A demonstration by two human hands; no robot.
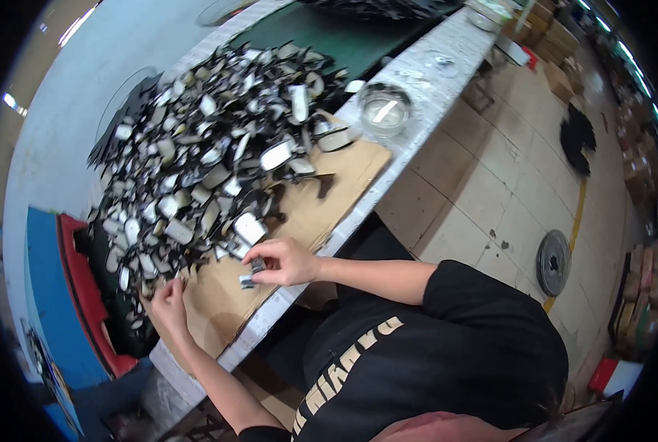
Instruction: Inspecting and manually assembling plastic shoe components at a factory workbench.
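A wide heap of small black pieces (196, 162) with shiny or pale rounded faces, like little mirrors, covers much of the work table. In front of the heap, my right hand (288, 263) pinches a small dark piece (247, 281) with a pale bluish end, held over the brown cardboard (351, 173). My left hand (169, 302) is at the heap's near left edge, fingers pressed together. Whatever lies between them, if anything, is too small to make out. One larger white-faced piece (249, 229) lies just beyond my right hand.
On the table's right edge (432, 81) stands a clear round bowl (385, 110). A green surface (307, 37) stretches behind the heap. Red (86, 295) and blue (49, 272) panels are at the left. A metal disc (554, 263) and cardboard boxes (557, 55) are on the tiled floor side.
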